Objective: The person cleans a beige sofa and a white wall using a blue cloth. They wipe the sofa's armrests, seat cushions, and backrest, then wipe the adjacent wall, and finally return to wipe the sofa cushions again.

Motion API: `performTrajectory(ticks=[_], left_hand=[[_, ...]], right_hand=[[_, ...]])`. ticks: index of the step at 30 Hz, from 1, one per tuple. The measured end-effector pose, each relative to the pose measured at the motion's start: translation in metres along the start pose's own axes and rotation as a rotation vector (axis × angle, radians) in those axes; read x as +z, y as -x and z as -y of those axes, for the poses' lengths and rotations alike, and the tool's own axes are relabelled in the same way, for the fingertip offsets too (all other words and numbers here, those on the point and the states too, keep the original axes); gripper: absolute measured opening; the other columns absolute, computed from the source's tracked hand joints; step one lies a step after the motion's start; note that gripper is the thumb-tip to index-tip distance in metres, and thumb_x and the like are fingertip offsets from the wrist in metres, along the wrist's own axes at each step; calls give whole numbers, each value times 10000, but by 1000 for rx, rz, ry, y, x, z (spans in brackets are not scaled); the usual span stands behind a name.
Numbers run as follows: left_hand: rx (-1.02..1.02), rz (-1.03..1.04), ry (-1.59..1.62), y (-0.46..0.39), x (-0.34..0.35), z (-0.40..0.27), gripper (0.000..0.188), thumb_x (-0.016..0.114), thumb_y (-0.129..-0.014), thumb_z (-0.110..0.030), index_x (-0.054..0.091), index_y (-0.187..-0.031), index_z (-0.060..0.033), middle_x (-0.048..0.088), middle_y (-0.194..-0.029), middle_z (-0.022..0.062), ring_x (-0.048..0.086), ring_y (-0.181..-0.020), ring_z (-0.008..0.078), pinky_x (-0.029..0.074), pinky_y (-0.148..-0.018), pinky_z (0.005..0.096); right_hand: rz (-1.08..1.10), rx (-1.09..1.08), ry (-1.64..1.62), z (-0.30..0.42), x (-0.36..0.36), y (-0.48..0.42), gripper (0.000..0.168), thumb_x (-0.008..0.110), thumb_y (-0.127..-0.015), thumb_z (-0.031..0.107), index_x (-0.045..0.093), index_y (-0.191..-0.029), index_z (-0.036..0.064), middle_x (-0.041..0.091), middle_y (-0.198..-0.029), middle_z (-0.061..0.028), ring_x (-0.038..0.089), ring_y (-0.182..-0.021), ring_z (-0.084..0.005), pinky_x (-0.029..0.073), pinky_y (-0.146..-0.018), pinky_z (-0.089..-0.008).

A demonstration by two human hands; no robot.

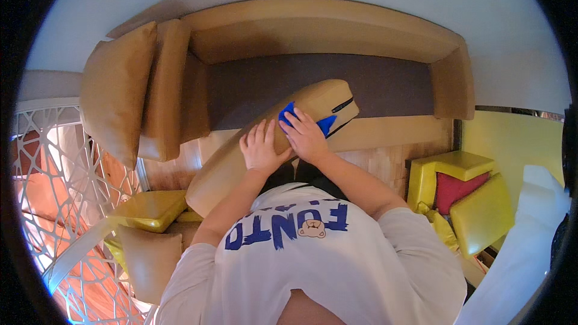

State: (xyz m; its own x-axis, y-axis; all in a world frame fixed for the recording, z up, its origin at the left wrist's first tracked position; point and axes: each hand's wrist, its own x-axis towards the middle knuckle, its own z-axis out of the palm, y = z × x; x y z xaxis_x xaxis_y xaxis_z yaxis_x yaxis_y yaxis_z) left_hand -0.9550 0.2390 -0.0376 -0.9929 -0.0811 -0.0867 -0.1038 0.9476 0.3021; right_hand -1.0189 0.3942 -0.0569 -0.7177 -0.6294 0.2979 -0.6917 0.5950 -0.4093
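Note:
A long tan sofa seat cushion (pixel 226 169) lies at a slant before me, its far right end over the bare sofa base. Two dark lines, perhaps a zip or seam, mark that end (pixel 345 107). My left hand (pixel 264 149) rests with spread fingers on the top of the cushion. Just to its right, my right hand (pixel 307 135) holds a blue cloth (pixel 327 124) flat against the same surface. Parts of the cloth show on both sides of the hand; its middle is hidden under the palm.
The tan sofa (pixel 316 36) stands against the wall, its dark seat base (pixel 384 83) exposed. A large tan cushion (pixel 119 90) leans at its left arm. Yellow cushions (pixel 146 210) lie lower left by a white lattice screen (pixel 104 257). Right stands a yellow seat (pixel 451 164) with a red cushion (pixel 456 189).

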Motion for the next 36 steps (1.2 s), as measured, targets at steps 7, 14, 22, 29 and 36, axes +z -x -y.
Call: performTrajectory(ticks=[7, 14, 22, 29, 36], left_hand=[[31, -138, -4, 0, 10, 5, 774, 730, -697, -454, 480, -1359, -140, 486, -1391, 67, 467, -1241, 261, 312, -1032, 492], [17, -222, -4, -11, 10, 6, 654, 706, -691, -378, 559, -1278, -129, 558, -1313, 77, 520, -1189, 266, 335, -1021, 460], [42, -286, -4, 17, 20, 19, 602, 667, -688, -371, 594, -1229, -119, 572, -1301, 98, 539, -1179, 285, 342, -1010, 462], [21, -253, -47, 29, 33, -6, 614, 667, -683, -357, 573, -1233, -103, 557, -1323, 115, 521, -1190, 315, 340, -1013, 485], [-246, -27, -107, 23, 2, -34, 659, 708, -662, -345, 539, -1265, -140, 511, -1322, 83, 440, -1274, 274, 150, -1104, 607]], right_hand=[[-85, 242, 57, -127, -30, -14, 347, 525, -861, 40, 638, -1184, 94, 585, -1267, -146, 508, -1227, -347, 411, -1031, -437], [45, 658, -643, -215, -12, -26, 276, 481, -955, 83, 646, -1177, 93, 645, -1159, -125, 601, -1076, -278, 467, -918, -354], [38, 653, -973, -183, -36, -3, 266, 454, -1001, 130, 629, -1188, 59, 609, -1236, -90, 547, -1143, -192, 391, -997, -283], [137, 936, -1365, -213, -7, 15, 295, 418, -1025, 223, 603, -1204, 79, 605, -1232, -101, 545, -1155, -212, 398, -1000, -319], [245, 1444, -1611, -228, 26, 24, 517, 427, -1005, 431, 385, -1404, 105, 537, -1286, -122, 525, -1165, -259, 432, -983, -415]])
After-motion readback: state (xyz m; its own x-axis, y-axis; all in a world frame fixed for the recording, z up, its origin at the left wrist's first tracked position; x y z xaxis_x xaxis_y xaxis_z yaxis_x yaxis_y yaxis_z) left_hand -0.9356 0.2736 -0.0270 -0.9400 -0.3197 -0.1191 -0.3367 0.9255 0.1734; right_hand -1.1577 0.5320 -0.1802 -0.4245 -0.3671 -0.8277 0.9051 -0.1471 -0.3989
